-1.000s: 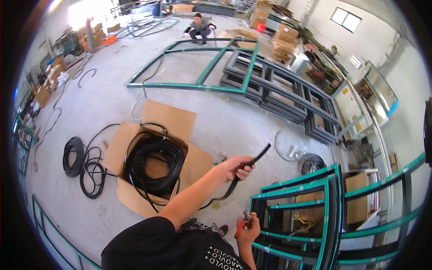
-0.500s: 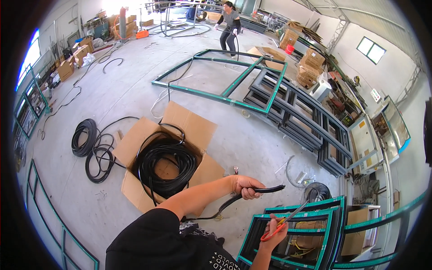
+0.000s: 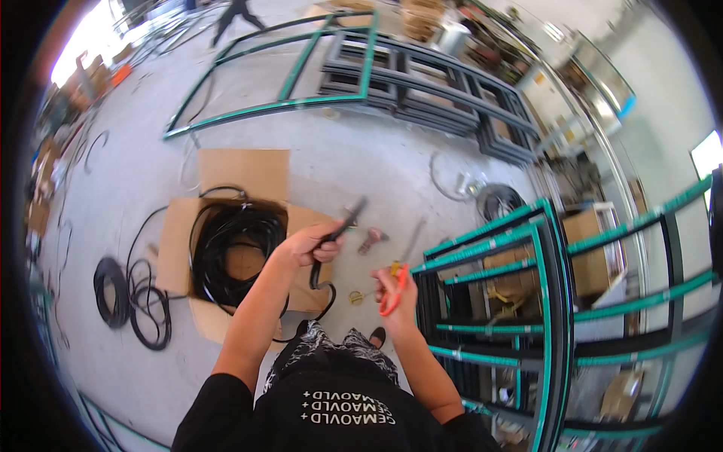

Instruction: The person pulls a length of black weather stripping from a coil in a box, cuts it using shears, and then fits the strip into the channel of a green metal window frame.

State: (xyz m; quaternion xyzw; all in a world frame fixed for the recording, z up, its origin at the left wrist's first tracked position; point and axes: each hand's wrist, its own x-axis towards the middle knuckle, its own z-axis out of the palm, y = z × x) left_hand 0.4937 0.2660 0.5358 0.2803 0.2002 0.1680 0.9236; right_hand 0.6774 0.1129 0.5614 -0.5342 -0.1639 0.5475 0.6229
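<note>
Black strip [image 3: 349, 222] gripped by curled fingers of left hand [image 3: 310, 245], end raised beyond right edge of cardboard box [image 3: 245, 173]. Orange-handled scissors [image 3: 401, 285] held in wrapped fingers of right hand [image 3: 396, 293], blade blurred. Black coil [image 3: 209, 252] contained within box. Green-edged frames [image 3: 544, 294] seen near right hand.

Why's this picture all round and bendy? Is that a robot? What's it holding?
No robot: those are a person's bare arms. A wide fisheye camera on their head looks down, making straight edges bend. The left hand holds a black strip near its end; the right hand holds orange-handled scissors.

On the floor, an open cardboard box holds a big black coil, with a smaller black coil to its left. Green-edged frames are at the right, and grey frames lie stacked farther off.
</note>
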